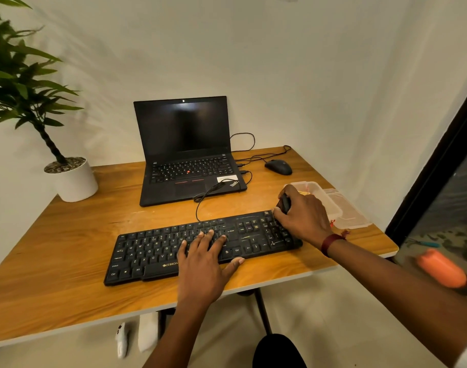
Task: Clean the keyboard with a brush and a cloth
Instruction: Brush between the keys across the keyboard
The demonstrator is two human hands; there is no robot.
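Keyboard (200, 248), light and stiff, we pin flat with our open left hand (203, 258) while our right hand (301, 216) grips the brush (284, 204).

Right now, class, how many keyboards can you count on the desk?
2. The separate black keyboard lies at the front under both hands; the other is built into the open laptop behind it. None seem hidden.

Black keyboard (158, 251) lies flat and slightly angled; dark brush (284, 203) touches its right end.
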